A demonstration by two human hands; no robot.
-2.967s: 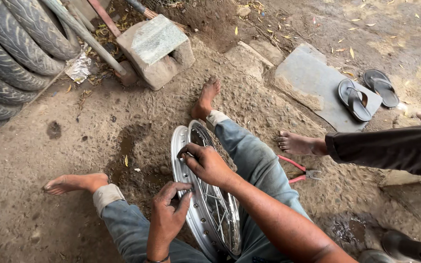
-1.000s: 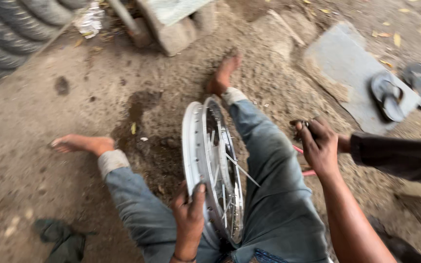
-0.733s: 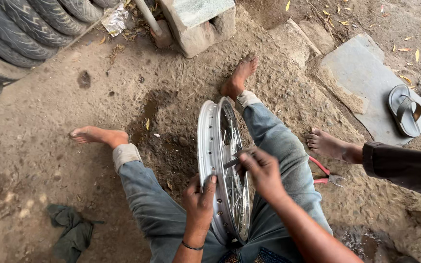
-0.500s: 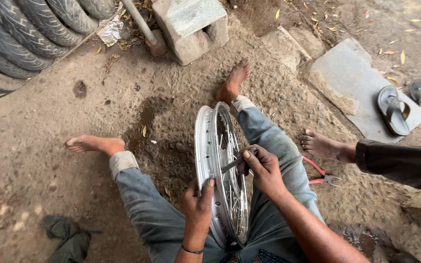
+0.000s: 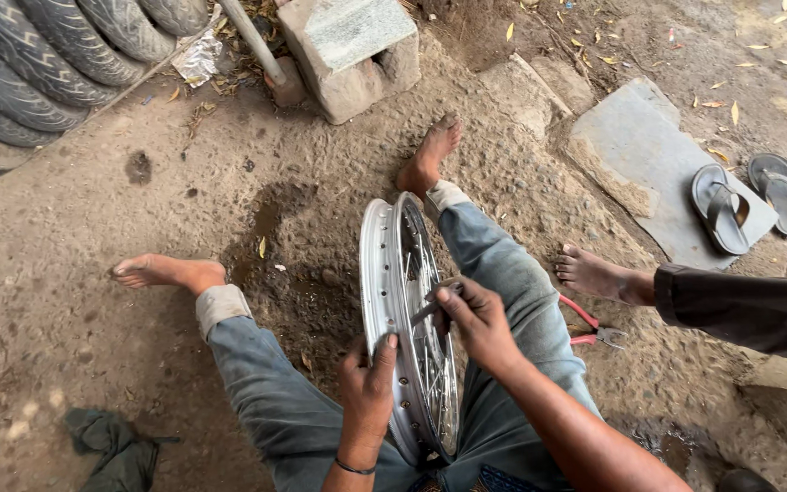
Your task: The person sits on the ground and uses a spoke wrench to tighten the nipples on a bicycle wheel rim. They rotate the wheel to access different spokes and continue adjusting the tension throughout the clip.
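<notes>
A shiny spoked wheel rim (image 5: 377,273) stands upright on the dirt between my outstretched legs in blue jeans. My left hand (image 5: 366,383) grips the near edge of the rim and steadies it. My right hand (image 5: 477,319) holds a small metal tool (image 5: 430,304) whose tip is pressed in among the spokes near the rim. My bare feet rest on the ground either side of the wheel.
Red-handled pliers (image 5: 591,329) lie right of my leg. Another person's bare foot (image 5: 594,276) and dark trouser leg come in from the right. A stone block (image 5: 350,50), stacked tyres (image 5: 38,73), a flat slab with grey sandals (image 5: 749,200) and a dark rag (image 5: 116,451) surround me.
My right hand came back from the right side, where it reached toward the pliers, and now holds a tool at the spokes. My left hand stayed on the rim. The view shifted slightly.
</notes>
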